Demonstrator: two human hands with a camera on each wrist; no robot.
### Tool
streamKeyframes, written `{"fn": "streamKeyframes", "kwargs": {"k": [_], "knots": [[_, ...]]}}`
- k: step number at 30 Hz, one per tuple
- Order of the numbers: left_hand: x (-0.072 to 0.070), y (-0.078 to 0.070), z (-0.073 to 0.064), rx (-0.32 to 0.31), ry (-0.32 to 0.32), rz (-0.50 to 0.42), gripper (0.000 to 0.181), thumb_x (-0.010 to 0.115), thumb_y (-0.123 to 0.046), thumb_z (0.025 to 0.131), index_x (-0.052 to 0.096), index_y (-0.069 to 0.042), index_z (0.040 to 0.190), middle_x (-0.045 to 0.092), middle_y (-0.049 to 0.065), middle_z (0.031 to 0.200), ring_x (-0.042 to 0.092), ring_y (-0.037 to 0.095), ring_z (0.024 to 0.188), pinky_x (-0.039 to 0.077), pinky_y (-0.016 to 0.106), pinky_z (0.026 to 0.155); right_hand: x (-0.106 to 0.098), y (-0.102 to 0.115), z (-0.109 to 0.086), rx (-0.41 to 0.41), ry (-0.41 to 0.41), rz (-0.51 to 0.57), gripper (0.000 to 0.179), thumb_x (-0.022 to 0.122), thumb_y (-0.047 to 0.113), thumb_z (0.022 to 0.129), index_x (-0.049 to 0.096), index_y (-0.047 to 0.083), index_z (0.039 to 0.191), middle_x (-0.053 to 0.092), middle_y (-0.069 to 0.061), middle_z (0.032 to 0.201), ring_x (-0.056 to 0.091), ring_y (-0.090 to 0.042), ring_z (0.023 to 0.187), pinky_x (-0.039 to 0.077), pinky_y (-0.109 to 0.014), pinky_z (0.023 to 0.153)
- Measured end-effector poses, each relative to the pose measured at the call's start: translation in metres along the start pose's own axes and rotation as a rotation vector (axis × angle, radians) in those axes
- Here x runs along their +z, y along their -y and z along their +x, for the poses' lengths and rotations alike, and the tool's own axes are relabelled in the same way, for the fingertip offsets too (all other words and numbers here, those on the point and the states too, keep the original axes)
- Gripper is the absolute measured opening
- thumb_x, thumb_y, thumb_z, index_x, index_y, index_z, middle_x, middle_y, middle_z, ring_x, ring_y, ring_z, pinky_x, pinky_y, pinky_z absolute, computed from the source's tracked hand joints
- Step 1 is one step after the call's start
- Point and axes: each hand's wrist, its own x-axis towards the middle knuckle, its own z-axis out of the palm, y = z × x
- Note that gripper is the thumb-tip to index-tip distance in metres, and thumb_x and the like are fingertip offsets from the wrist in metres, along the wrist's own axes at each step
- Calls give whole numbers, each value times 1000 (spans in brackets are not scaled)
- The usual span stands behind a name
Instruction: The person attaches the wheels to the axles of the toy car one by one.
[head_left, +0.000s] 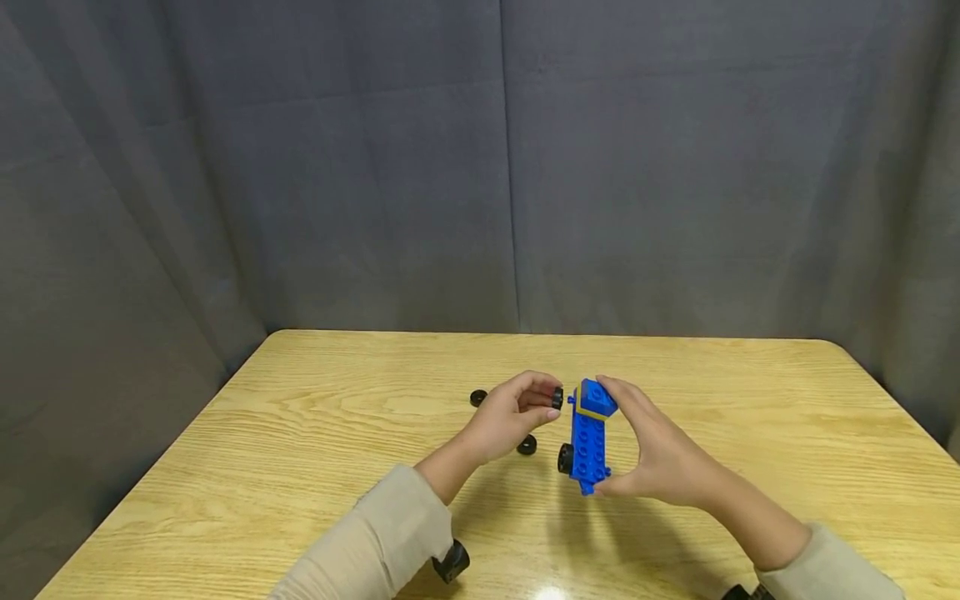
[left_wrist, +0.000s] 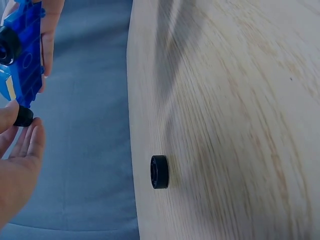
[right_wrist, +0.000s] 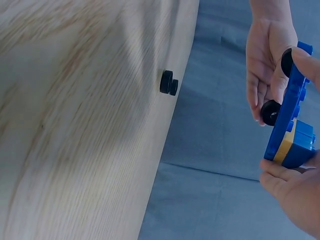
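Observation:
A blue toy-brick car [head_left: 588,447], with a studded base and a blue-and-yellow block at its far end, is held above the table by my right hand [head_left: 670,464]. The thumb is at its near end and the fingers are at the far block. One black wheel [head_left: 566,458] sits on the car's left side, toward the near end. Between thumb and fingers, my left hand [head_left: 501,419] pinches another black wheel [head_left: 557,397], close beside the bare axle stub at the far left. In the right wrist view this pinched wheel [right_wrist: 270,113] is right beside the base.
Two loose black wheels lie on the wooden table [head_left: 337,450]: a farther wheel [head_left: 477,397] left of my left hand and a nearer wheel [head_left: 527,445] below it. A grey curtain [head_left: 375,208] hangs behind the table. Black wrist devices, such as this one [head_left: 452,562], show at the sleeves.

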Motion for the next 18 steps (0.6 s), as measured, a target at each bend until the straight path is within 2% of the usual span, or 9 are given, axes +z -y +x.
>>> {"fn": "streamKeyframes", "kwargs": {"k": [8, 18], "knots": [[1, 1, 1, 7, -9, -11, 30, 54, -7, 85, 49, -2, 114, 53, 7, 104, 52, 20, 96, 44, 24, 78, 2, 1, 1, -17, -1, -5, 107, 78, 42, 56, 17, 7, 136, 28, -14, 132, 34, -31, 114, 34, -53, 86], [-2, -4, -1, 43, -25, 20, 28, 55, -6, 84, 51, 0, 111, 55, 10, 103, 53, 21, 93, 44, 22, 75, 2, 4, 2, 8, 13, -6, 108, 78, 42, 56, 15, 8, 137, 31, -17, 131, 35, -34, 114, 33, -55, 85]]}}
